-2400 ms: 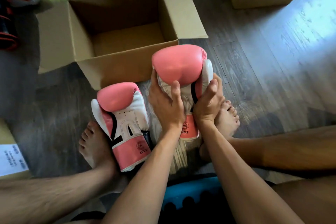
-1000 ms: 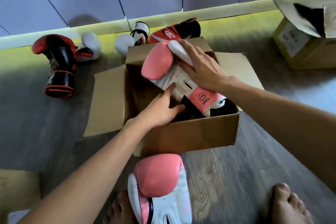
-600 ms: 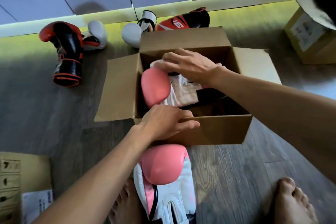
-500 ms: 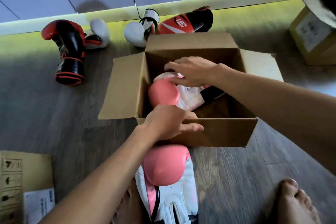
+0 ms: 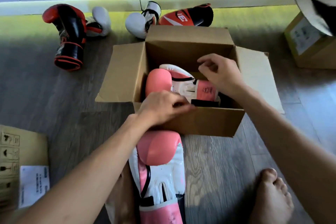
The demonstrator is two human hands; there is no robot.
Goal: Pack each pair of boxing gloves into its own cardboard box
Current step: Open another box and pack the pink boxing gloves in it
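Observation:
An open cardboard box [image 5: 209, 122] stands on the floor in front of me. One pink and white boxing glove [image 5: 158, 82] lies on its side inside it, cuff to the right. My left hand [image 5: 161, 107] grips the box's near rim, fingers curled over the edge beside the glove. My right hand [image 5: 218, 72] hovers just above the glove's cuff, fingers loose and apart, holding nothing. The second pink glove [image 5: 160, 165] lies on the floor against the box's near wall, between my feet.
Behind the box lie a black and red glove [image 5: 70, 36], two white gloves [image 5: 101, 21] [image 5: 138, 23] and a red glove [image 5: 187, 15]. Another cardboard box [image 5: 312, 42] stands at the far right, a labelled one [image 5: 18, 160] at the lower left. My bare foot [image 5: 271, 196] rests at the right.
Both hands carried the pink glove from the floor into the box and laid it down. My right hand has lifted off it; my left hand moved to the box's near rim.

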